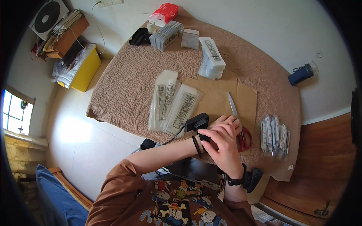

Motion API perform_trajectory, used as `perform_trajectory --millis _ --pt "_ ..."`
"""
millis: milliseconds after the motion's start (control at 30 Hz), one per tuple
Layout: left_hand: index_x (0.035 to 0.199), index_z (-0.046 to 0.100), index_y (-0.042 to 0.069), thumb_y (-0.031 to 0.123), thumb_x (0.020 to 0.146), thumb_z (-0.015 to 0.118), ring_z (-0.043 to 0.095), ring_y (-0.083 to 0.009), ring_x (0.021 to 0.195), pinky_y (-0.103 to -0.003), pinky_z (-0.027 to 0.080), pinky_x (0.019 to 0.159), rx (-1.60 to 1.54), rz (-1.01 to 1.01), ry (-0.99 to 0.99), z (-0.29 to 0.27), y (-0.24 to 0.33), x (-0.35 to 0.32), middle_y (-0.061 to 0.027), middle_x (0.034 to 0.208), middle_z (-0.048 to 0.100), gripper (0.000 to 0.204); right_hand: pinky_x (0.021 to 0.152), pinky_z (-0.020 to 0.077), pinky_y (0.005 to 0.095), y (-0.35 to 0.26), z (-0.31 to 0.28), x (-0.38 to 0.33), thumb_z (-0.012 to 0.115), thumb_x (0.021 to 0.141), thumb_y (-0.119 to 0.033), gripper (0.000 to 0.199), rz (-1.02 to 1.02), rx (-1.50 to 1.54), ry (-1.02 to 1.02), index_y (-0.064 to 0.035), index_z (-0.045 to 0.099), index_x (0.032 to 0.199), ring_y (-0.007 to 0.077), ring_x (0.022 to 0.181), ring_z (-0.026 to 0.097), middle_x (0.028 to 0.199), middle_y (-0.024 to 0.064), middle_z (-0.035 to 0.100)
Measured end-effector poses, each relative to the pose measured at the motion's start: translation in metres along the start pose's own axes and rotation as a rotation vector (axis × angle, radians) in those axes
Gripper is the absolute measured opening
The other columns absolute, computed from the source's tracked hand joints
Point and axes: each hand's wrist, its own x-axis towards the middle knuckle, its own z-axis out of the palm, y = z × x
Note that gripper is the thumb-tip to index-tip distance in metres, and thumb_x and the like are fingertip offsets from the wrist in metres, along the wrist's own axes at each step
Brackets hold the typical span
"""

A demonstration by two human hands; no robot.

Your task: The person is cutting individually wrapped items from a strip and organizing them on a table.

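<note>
Quilted tablecloth point(120, 86) beneath; left forearm point(166, 153) slanting rightward, right hand point(225, 147) laid over left hand point(223, 120); cannot tell either grip's state.

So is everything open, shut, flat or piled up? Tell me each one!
Left hand: partly covered by the right
Right hand: laid across the left
Red-handled scissors: lying down, partly hidden; can't tell if fully shut
Cardboard: flat
Printed clear bags: lying flat, overlapping
Bag stack: piled up
Yellow bin: open, filled
</note>
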Motion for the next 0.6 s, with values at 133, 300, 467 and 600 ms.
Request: perform_trajectory --millis 133,300,467,600 --pt "0.111 0.047 0.005 0.027 0.071 0.049 0.034 -0.0328 0.120 -0.042 0.029 0.098 0.035 -0.173 -0.544 0.000 0.007 0.002 -0.0140 0.126 0.041 0.046 0.094 0.0320 0.0399 0.006 -0.004 0.006 0.063 0.072 -0.004 0.031 -0.035 0.106 -0.035 -0.0069 0.060 0.103 0.0246 0.095 0.050 0.092 0.0076 0.056" --pt "0.118 0.044 0.008 0.029 0.072 0.047 0.031 -0.0332 0.123 -0.043 0.026 0.100 -0.271 -0.041 -0.017 0.017 -0.001 -0.019 -0.0140 0.132 0.036 0.051 0.092 0.0347 0.0378 0.005 -0.004 0.010 0.063 0.071 -0.003 0.030 -0.043 0.138 -0.034 -0.0062 0.060 0.101 0.0242 0.091 0.052 0.091 0.0070 0.057" --pt "0.117 0.046 0.007 0.028 0.070 0.048 0.035 -0.0330 0.121 -0.041 0.031 0.097 -0.201 -0.048 -0.085 0.003 0.001 -0.009 -0.0155 0.129 0.040 0.051 0.086 0.0382 0.0368 0.008 0.002 0.009 0.065 0.070 -0.002 0.027 -0.045 0.160 0.087 -0.0046 0.060 0.097 0.0249 0.084 0.054 0.087 0.0071 0.059" --pt "0.111 0.051 0.003 0.019 0.072 0.052 0.045 -0.0291 0.113 -0.036 0.038 0.091 -0.218 -0.212 -0.337 -0.029 -0.002 0.015 -0.0147 0.120 0.048 0.042 0.076 0.0427 0.0336 0.001 -0.003 -0.003 0.067 0.070 -0.002 0.025 -0.154 0.130 0.196 -0.0038 0.059 0.093 0.0245 0.077 0.056 0.082 0.0076 0.060"
